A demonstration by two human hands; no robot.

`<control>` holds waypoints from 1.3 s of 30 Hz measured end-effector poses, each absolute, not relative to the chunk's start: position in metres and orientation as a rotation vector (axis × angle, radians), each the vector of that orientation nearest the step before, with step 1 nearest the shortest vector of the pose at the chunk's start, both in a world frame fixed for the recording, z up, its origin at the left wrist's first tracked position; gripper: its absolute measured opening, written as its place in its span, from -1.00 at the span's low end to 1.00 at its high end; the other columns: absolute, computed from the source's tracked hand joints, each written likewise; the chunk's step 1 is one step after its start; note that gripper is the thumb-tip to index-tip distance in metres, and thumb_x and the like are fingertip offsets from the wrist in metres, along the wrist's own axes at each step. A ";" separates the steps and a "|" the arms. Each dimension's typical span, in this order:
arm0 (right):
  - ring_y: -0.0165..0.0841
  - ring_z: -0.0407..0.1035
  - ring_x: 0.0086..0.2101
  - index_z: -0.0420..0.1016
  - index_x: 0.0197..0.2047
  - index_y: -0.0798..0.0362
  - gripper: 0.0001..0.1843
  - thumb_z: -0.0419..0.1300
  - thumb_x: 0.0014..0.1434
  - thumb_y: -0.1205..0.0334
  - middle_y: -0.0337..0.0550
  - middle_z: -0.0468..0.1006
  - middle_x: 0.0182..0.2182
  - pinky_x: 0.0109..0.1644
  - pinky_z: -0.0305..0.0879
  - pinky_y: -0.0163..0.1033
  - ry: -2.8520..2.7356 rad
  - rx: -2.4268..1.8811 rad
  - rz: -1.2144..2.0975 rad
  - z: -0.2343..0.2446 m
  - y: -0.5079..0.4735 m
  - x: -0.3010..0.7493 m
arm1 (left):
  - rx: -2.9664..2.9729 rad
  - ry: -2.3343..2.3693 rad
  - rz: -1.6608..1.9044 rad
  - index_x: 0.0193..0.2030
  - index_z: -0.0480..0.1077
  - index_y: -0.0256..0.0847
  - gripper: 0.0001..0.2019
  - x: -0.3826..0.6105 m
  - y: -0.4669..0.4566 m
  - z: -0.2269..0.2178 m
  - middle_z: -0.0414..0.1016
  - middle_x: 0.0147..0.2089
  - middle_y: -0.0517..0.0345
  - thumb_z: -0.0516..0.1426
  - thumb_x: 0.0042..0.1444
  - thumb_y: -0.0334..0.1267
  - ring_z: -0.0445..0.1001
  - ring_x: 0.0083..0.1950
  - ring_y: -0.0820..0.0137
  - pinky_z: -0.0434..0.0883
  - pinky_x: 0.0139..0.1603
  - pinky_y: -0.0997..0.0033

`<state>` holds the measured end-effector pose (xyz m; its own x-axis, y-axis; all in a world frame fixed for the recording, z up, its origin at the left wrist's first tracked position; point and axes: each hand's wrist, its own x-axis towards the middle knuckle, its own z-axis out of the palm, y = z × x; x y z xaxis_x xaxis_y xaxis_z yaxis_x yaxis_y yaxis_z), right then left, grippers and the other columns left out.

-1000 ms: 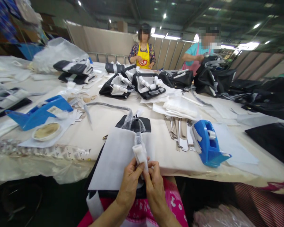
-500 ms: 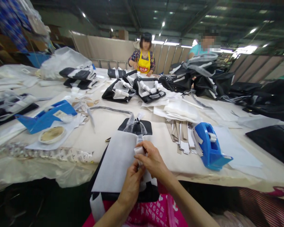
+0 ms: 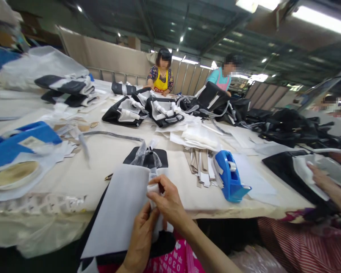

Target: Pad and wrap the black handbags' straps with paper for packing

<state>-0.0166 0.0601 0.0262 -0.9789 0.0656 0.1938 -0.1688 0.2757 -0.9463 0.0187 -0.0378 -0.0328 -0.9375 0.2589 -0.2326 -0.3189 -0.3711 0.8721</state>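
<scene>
White rolled foam sleeve (image 3: 152, 188) over the flat black leather-like bag (image 3: 165, 244): in the head view, pinching its top with the right hand (image 3: 169, 199), grasping lower down with the left hand (image 3: 142, 227), ideally pressing evenly to avoid unrolling.

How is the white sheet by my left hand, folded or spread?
Spread, as far as shows: the sheet lies over the black bag, with a broad, smooth face.

The pale table (image 3: 105, 151) carries black bags (image 3: 113, 113), white sheets (image 3: 199, 137), blue tape dispensers (image 3: 230, 184).
</scene>
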 end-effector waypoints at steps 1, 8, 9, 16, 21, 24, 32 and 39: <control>-0.40 0.27 -0.33 0.47 -0.23 0.03 -0.86 0.18 0.09 0.35 -0.28 0.39 -0.34 -0.21 0.20 -0.32 -2.317 0.123 1.784 0.026 0.064 -0.015 | -0.097 1.506 2.331 0.03 0.41 -0.22 -0.57 0.019 -0.038 -0.033 0.46 -0.44 0.22 0.24 0.12 0.00 0.37 -0.44 0.45 0.33 -0.40 0.53; -0.37 0.31 -0.33 0.42 -0.30 0.07 -0.85 0.03 0.24 0.34 -0.22 0.44 -0.38 -0.19 0.22 -0.30 -2.450 -0.149 1.123 0.008 0.150 -0.036 | -0.141 1.493 2.269 0.00 0.42 -0.27 -0.56 0.019 -0.039 -0.042 0.43 -0.55 0.23 0.19 0.15 0.05 0.31 -0.50 0.47 0.25 -0.45 0.55; -0.34 0.34 -0.25 0.44 -0.19 0.09 -0.79 0.00 0.22 0.39 -0.16 0.49 -0.28 -0.12 0.23 -0.29 -2.538 -0.214 0.926 0.006 0.166 -0.046 | -0.138 1.495 2.266 0.00 0.41 -0.27 -0.56 0.019 -0.038 -0.042 0.43 -0.55 0.23 0.18 0.15 0.05 0.31 -0.51 0.47 0.25 -0.45 0.56; -0.06 0.19 0.06 0.53 -0.15 0.19 -0.68 0.02 0.13 0.53 0.16 0.48 -0.04 0.10 0.05 -0.08 -2.843 -0.335 0.308 -0.017 0.215 -0.120 | -0.155 1.490 2.255 -0.04 0.43 -0.26 -0.50 0.017 -0.039 -0.042 0.44 -0.56 0.21 0.24 0.05 0.12 0.33 -0.53 0.46 0.27 -0.47 0.54; -0.08 0.23 -0.01 0.55 -0.17 0.23 -0.64 -0.04 0.13 0.58 0.19 0.49 -0.11 0.09 0.00 -0.08 -2.902 -0.348 0.184 -0.043 0.195 -0.130 | -0.099 1.471 2.259 -0.03 0.41 -0.25 -0.51 0.015 -0.041 -0.049 0.45 -0.55 0.21 0.23 0.06 0.10 0.33 -0.51 0.44 0.28 -0.45 0.52; -0.11 0.24 -0.03 0.56 -0.15 0.21 -0.61 -0.03 0.10 0.60 0.14 0.48 -0.09 0.04 0.02 -0.11 -2.893 -0.381 0.192 -0.048 0.192 -0.128 | -0.073 1.477 2.236 -0.01 0.39 -0.24 -0.54 0.015 -0.042 -0.051 0.44 -0.55 0.23 0.19 0.12 0.09 0.30 -0.51 0.46 0.25 -0.45 0.54; -0.30 0.35 -0.13 0.55 -0.11 0.11 -0.61 0.06 0.06 0.57 -0.06 0.52 -0.12 -0.09 0.12 -0.30 -2.893 -0.467 0.424 -0.041 0.208 -0.136 | -0.108 1.472 2.242 -0.08 0.42 -0.23 -0.56 0.016 -0.041 -0.043 0.42 -0.57 0.23 0.23 0.07 0.10 0.30 -0.54 0.47 0.24 -0.49 0.55; -0.19 0.40 -0.23 0.51 -0.27 0.14 -0.80 0.19 0.00 0.50 0.01 0.56 -0.31 -0.17 0.15 -0.23 -2.843 -0.703 0.631 -0.038 0.207 -0.157 | -0.125 1.458 2.257 -0.11 0.43 -0.22 -0.55 0.015 -0.040 -0.041 0.43 -0.59 0.23 0.25 0.03 0.11 0.30 -0.54 0.47 0.24 -0.49 0.56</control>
